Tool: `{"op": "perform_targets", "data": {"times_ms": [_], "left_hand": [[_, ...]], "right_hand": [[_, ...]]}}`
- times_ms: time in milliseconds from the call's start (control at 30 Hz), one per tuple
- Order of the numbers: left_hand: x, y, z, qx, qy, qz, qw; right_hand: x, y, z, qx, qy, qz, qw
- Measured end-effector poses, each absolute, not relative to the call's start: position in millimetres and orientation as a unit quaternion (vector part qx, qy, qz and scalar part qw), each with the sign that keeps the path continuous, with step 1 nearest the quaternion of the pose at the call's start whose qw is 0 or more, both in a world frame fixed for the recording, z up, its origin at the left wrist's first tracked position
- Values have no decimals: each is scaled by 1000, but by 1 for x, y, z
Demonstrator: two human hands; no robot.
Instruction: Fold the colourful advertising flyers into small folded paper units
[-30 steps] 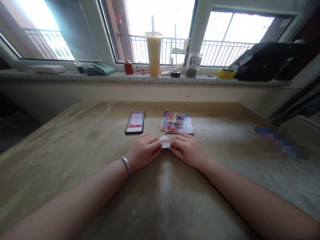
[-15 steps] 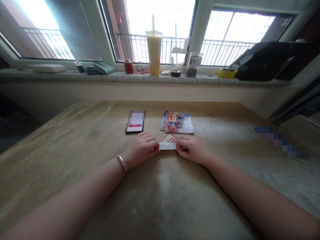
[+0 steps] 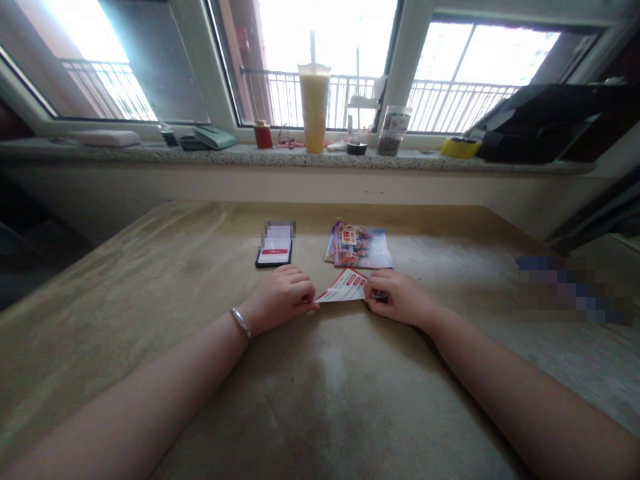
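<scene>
A white paper leaflet with red print stretches between my two hands, its near edge toward me. My left hand, with a silver bangle at the wrist, pinches the leaflet's left corner. On the other side my right hand has its fingers curled round the right end, hiding that part. Just beyond lies a small stack of colourful printed flyers. A phone with a lit screen rests on the table past my left hand.
The table runs up to the wall under a stone windowsill. On the sill stand a tall cup of yellow drink with a straw, a red jar, a yellow tape roll and a black bag. A blurred patch covers something at right.
My right hand has moved a little to the right with the leaflet, and more of the sheet shows between my hands. The whole view has shifted slightly.
</scene>
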State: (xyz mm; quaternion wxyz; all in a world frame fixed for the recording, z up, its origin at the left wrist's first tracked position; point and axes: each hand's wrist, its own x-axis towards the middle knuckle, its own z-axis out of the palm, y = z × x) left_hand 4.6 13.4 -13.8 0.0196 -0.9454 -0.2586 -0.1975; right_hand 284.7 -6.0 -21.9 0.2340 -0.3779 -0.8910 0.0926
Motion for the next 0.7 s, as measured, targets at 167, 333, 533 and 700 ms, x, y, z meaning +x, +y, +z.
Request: {"op": "perform_targets", "data": {"times_ms": [167, 333, 533, 700], "left_hand": [[2, 12, -12, -946, -255, -199, -25], [1, 7, -9, -931, -281, -216, -92], [5, 10, -15, -931, -273, -219, -101], [6, 11, -17, -940, -286, -174, -69]], "right_hand": [[287, -6, -23, -371, -896, 82, 229], [284, -7, -23, -325, -916, 63, 227], [269, -9, -26, -289, -918, 3, 271], [267, -7, -31, -289, -914, 60, 279]]}}
